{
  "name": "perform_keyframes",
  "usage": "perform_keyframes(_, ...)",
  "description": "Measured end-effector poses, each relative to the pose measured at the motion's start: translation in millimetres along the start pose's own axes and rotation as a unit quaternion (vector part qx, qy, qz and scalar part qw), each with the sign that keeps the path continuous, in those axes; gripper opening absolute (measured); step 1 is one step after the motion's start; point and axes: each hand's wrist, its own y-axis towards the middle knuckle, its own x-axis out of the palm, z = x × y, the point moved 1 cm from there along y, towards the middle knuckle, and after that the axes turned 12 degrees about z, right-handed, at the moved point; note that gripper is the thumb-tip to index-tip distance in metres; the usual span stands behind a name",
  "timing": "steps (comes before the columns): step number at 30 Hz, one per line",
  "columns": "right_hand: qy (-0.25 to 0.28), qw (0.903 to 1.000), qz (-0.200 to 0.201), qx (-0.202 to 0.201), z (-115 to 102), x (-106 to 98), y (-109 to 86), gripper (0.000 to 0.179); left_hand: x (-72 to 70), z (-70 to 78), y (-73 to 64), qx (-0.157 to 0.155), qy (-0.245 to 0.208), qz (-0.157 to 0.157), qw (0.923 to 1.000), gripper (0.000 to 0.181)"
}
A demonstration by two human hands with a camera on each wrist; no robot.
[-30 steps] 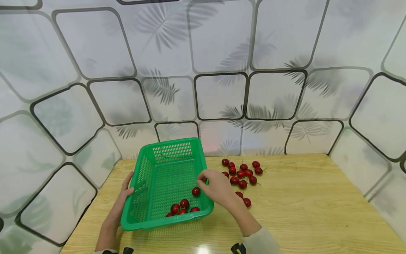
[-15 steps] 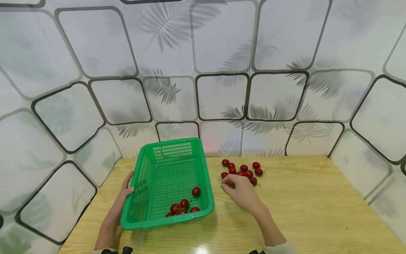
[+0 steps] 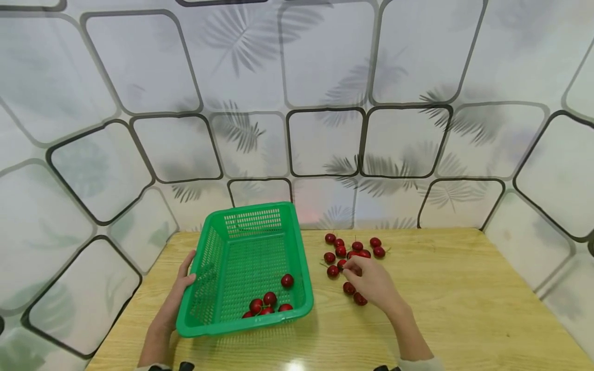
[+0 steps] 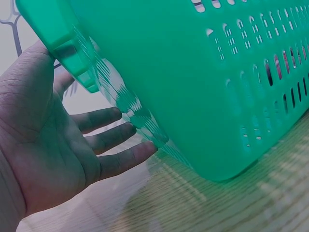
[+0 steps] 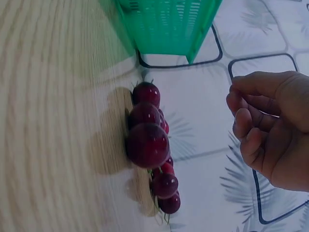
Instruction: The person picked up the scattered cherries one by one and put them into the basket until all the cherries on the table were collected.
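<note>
A green plastic basket stands tilted across the left of the table, with several dark red cherries in its near end. My left hand holds its left rim; the thumb lies over the edge, and the left wrist view shows fingers against the outer wall. Several more cherries are scattered right of the basket, some with green stems. Over this group is my right hand, thumb and index tips close together beside a cherry. The right wrist view shows loosely bent fingers with nothing visible between them.
The light wooden table extends to the right of the cherries. A pale wall covering with dark rounded squares and leaf prints rises behind and at both sides.
My right hand has moved from above the basket's right rim rightward to the loose cherries, then slightly farther right, uncovering cherries near the basket. The left hand and basket stay put.
</note>
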Motion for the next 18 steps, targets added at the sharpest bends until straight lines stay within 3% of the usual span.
perform_keyframes(9, -0.039, 0.9992, 0.0, 0.011, 19, -19, 0.8, 0.011, 0.0, -0.4, 0.7, -0.002, -0.007, -0.002, 1.0, 0.062)
perform_keyframes(18, -0.055, 0.9977, -0.03, 0.026, 35, -31, -0.9, 0.012, -0.1, 1.0, 0.3, -0.007, 0.0, 0.0, 1.0, 0.063)
